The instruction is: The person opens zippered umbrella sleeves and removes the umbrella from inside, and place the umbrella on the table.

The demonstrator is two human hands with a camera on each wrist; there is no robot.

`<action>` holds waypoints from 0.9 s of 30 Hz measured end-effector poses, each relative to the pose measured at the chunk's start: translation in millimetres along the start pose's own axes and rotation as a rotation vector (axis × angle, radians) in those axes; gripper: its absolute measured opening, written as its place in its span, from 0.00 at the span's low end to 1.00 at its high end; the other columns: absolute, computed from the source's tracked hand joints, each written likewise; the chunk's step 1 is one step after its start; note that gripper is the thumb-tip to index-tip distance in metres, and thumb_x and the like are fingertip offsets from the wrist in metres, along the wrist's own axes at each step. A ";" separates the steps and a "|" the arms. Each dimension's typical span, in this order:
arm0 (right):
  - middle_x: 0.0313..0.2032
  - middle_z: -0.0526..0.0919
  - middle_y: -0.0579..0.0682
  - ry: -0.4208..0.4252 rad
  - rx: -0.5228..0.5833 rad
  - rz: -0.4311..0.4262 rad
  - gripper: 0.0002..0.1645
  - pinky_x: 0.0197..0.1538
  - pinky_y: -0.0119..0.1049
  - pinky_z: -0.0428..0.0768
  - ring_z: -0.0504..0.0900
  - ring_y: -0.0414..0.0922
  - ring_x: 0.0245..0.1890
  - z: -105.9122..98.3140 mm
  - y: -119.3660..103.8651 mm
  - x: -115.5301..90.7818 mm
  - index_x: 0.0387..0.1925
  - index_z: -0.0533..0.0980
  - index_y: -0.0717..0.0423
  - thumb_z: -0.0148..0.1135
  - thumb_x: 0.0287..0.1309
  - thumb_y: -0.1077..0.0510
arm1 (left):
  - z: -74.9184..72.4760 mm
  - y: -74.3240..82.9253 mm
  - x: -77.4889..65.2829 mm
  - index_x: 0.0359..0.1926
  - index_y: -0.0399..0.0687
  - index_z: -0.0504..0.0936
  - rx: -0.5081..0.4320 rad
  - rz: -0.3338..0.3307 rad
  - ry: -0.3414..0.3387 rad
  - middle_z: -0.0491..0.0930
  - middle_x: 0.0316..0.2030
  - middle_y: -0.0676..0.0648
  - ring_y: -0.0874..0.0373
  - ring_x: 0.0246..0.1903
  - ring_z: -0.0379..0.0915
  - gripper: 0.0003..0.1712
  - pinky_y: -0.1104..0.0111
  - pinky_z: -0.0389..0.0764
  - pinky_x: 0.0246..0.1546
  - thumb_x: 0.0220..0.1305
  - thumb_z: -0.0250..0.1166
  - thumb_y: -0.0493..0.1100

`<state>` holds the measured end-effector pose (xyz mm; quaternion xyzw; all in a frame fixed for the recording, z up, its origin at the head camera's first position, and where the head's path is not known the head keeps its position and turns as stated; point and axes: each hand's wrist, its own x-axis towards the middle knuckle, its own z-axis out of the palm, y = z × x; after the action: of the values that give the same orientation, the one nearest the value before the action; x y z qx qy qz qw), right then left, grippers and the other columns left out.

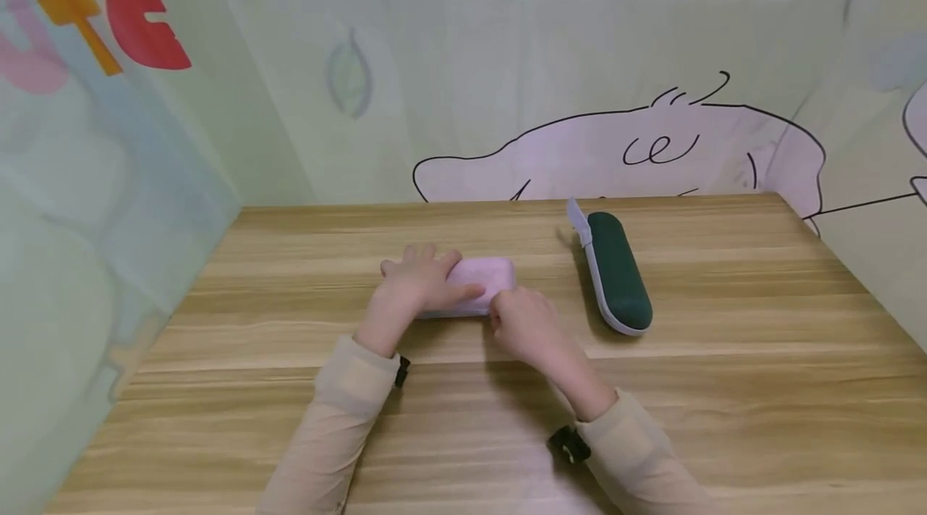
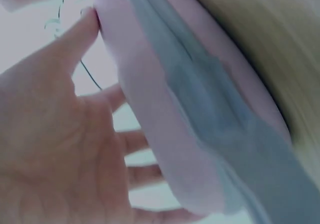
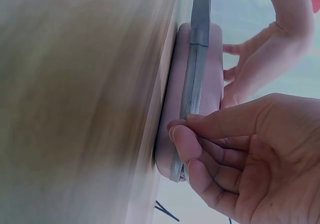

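Note:
A pink zip case (image 1: 489, 273) lies on the wooden table, with a grey zipper (image 3: 192, 87) round its side and a grey strap (image 2: 272, 169) at its left end. My left hand (image 1: 414, 283) rests on top of the case, fingers spread and thumb reaching toward its right end. At the front right corner my right hand (image 1: 532, 328) pinches at the zipper between thumb and curled forefinger. The zipper pull itself is hidden by those fingertips. In the right wrist view, the zipper's edges look parted just past the fingers.
To the right lies a dark green zip case (image 1: 620, 272) with a light grey rim and a strap (image 1: 578, 219) at its far end. Behind the wooden table (image 1: 290, 249) hangs a printed cloth (image 1: 463, 64) with cartoon drawings and letters.

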<state>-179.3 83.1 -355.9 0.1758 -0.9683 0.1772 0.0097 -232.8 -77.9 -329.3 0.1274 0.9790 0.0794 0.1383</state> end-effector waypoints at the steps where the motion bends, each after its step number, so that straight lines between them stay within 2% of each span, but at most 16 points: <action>1: 0.11 0.63 0.41 0.001 0.002 0.001 0.20 0.20 0.32 0.59 0.61 0.40 0.16 0.4 0.2 0.1 0.08 0.66 0.51 0.60 0.45 0.70 | -0.8 -4.4 0.7 0.68 0.55 0.66 -0.023 0.024 -0.012 0.63 0.67 0.37 0.36 0.67 0.56 0.42 0.31 0.59 0.55 0.60 0.53 0.73; 6: 0.11 0.61 0.41 -0.010 0.009 0.013 0.22 0.20 0.31 0.58 0.60 0.40 0.16 1.6 1.6 1.1 0.08 0.64 0.50 0.59 0.46 0.70 | -4.4 -20.9 3.6 0.68 0.56 0.66 -0.092 0.111 -0.076 0.67 0.63 0.38 0.39 0.64 0.61 0.40 0.36 0.64 0.57 0.61 0.54 0.70; 14: 0.12 0.59 0.41 -0.026 -0.021 0.011 0.24 0.21 0.33 0.56 0.59 0.40 0.17 0.3 3.5 1.4 0.08 0.61 0.48 0.58 0.48 0.69 | -9.8 -27.9 4.3 0.67 0.48 0.67 -0.134 0.192 -0.120 0.69 0.60 0.37 0.42 0.59 0.67 0.36 0.49 0.69 0.59 0.65 0.55 0.63; 27: 0.11 0.63 0.41 -0.020 -0.022 0.018 0.21 0.21 0.33 0.58 0.62 0.40 0.17 1.0 4.1 2.7 0.08 0.67 0.51 0.60 0.49 0.68 | -6.1 -25.1 6.1 0.66 0.41 0.66 -0.115 0.166 -0.125 0.68 0.62 0.34 0.39 0.62 0.65 0.37 0.48 0.68 0.61 0.67 0.54 0.62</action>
<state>-183.1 85.4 -358.0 0.1690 -0.9718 0.1647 0.0005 -246.0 -101.0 -329.8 0.2046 0.9483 0.1385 0.1993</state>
